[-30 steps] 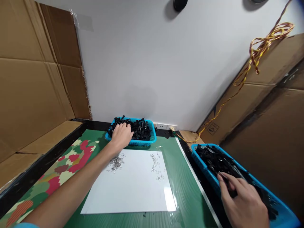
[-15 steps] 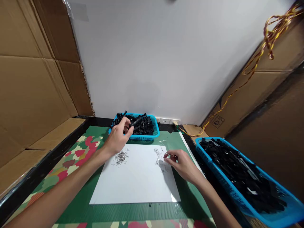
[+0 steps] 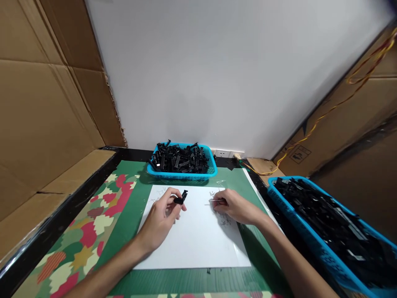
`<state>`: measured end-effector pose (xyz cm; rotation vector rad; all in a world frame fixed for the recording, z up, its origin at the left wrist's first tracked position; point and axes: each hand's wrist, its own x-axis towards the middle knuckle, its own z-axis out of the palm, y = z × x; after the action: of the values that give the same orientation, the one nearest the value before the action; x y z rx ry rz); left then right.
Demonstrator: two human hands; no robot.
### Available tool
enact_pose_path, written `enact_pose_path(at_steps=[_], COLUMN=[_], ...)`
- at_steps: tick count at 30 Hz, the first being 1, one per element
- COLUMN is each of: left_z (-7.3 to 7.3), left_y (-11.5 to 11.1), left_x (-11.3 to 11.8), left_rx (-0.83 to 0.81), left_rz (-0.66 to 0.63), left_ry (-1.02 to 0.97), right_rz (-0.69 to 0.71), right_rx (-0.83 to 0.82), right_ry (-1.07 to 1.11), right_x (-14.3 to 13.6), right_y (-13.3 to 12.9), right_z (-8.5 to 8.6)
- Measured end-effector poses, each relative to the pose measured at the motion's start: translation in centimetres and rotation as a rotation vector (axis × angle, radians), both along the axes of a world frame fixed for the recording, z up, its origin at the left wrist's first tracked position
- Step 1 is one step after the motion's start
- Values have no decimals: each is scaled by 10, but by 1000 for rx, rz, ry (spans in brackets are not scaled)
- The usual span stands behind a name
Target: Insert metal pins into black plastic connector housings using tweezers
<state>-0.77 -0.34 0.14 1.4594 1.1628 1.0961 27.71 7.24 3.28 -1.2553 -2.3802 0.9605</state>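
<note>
Above the left part of a white sheet (image 3: 192, 244), my left hand (image 3: 163, 215) is closed on a small black plastic part (image 3: 182, 198). Over the sheet's right side, my right hand (image 3: 232, 205) pinches a thin metal tool (image 3: 214, 200), which looks like tweezers, with its tip pointing left. Beside and below the right fingers lie small thin metal pieces (image 3: 226, 219). Another group of such pieces (image 3: 158, 193) lies at the sheet's upper left, partly hidden behind my left hand.
A blue basket (image 3: 182, 176) full of black parts stands behind the sheet. At the right is a larger blue basket (image 3: 297, 215) with long black parts. Cardboard walls (image 3: 43, 107) flank the table, and a yellow-brown cable (image 3: 328, 111) hangs at the right.
My left hand has come back from the far basket to above the sheet with a black part. My right hand stays near the right-hand metal pieces. The view has shifted slightly.
</note>
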Motion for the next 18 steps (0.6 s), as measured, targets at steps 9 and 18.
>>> enact_pose_path(at_steps=[9,18], left_z=[9,2], left_y=[0,-4], left_x=[8,13], left_rx=[-168,-172], left_rz=[-138,-144], left_ry=[-285,-54], right_rz=[-86,-150], right_rx=[-21,-44], right_ry=[248,396], right_x=[-15,-35], right_y=[-24,-35], right_z=[-2,-9])
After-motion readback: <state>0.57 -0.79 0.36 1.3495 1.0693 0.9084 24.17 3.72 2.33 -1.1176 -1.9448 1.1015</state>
